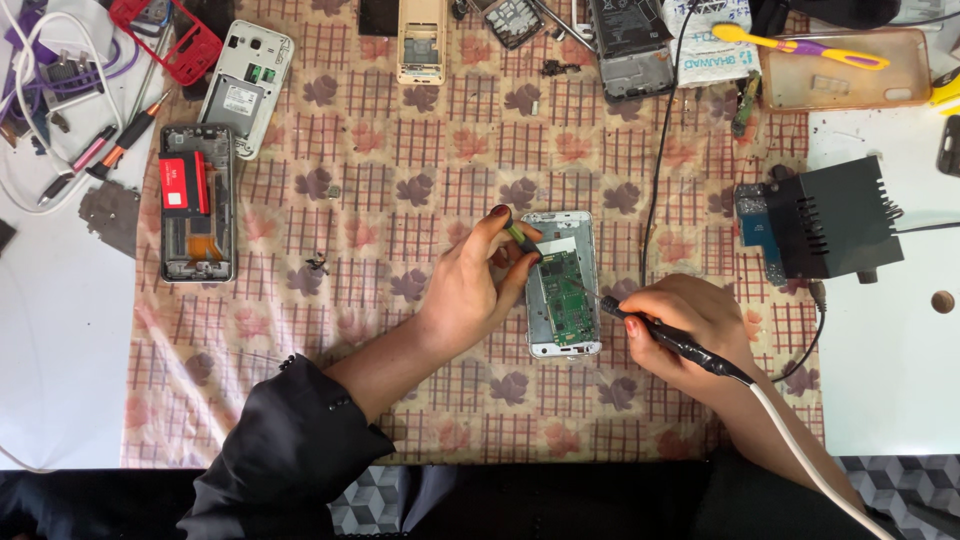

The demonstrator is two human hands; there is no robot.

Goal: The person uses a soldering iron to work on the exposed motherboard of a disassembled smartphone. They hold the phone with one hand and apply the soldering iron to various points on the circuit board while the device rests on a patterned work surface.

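Note:
An opened white phone (562,345) lies on the patterned cloth (420,200), its green circuit board (566,298) exposed. My left hand (475,290) rests at the phone's left edge and pinches a small dark tool (520,236) over the phone's top. My right hand (685,325) grips a black soldering iron (665,335) like a pen. Its thin tip points left onto the board's right side. A white cord (810,460) runs from the iron toward the lower right.
A black soldering station (835,220) stands on the right. Opened phones (197,200) (245,85) (421,40) and parts lie at the left and along the top. Screwdrivers (125,140) and cables sit at the far left; a toothbrush (800,45) rests on a phone case at top right.

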